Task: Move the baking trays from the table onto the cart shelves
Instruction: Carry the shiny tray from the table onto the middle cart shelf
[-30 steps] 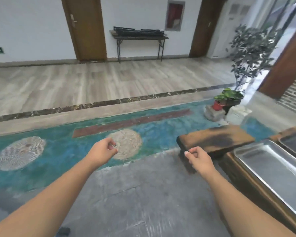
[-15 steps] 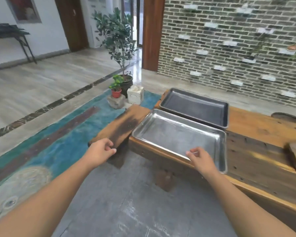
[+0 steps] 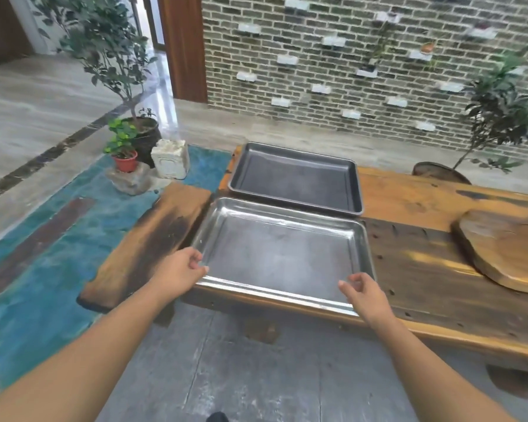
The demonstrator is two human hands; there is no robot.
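Round wooden slab [image 3: 509,251] cut by right edge; brick wall [image 3: 363,56] blurred; left hand [image 3: 180,271] hides tray corner.

The near tray [image 3: 282,254] is bright bare metal, brushed and faintly scuffed, its rim glossy. The far tray [image 3: 296,175] is darker metal with a dull, matt floor. The bench [image 3: 433,263] is thick, worn wood, orange with dark stains and small holes. A round slab [image 3: 506,248] on it is raw, grainy wood. The floor [image 3: 256,376] is grey, rough stone.
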